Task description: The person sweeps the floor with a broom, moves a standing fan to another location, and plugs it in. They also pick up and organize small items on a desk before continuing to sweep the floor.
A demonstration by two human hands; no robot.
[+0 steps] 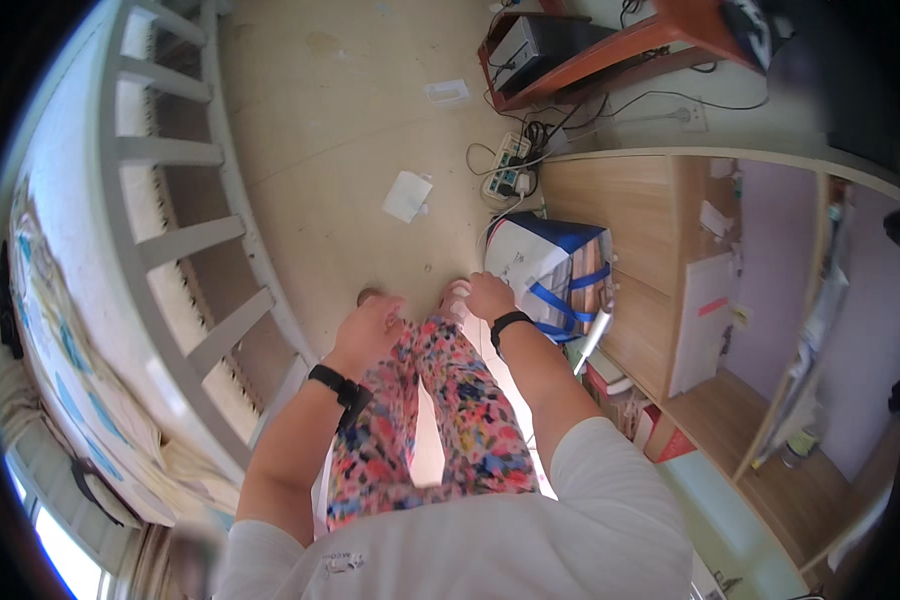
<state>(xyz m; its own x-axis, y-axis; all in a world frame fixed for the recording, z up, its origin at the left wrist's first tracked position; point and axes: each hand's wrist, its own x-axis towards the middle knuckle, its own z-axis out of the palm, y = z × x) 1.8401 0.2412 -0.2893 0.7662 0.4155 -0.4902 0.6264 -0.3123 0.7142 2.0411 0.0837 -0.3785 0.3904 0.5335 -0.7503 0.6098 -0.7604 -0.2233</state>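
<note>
My left hand (373,328) hangs in front of the floral trousers (469,397), its fingers loosely bent and blurred, with nothing seen in it. Near the right thigh side, my right hand (490,295) is curled beside the blue and white bag (544,259); whether it holds anything cannot be told. Each wrist wears a black band. Beyond the hands, a white paper (407,196) lies on the beige floor (330,150). A power strip (506,166) with several plugs and cables lies past the bag.
A white ladder-like bed frame (229,187) runs along the left. On the right stands a wooden cabinet (607,202) with open shelves. A computer tower (529,52) sits in a reddish-brown desk frame at the top. Another flat piece (447,91) lies on the floor.
</note>
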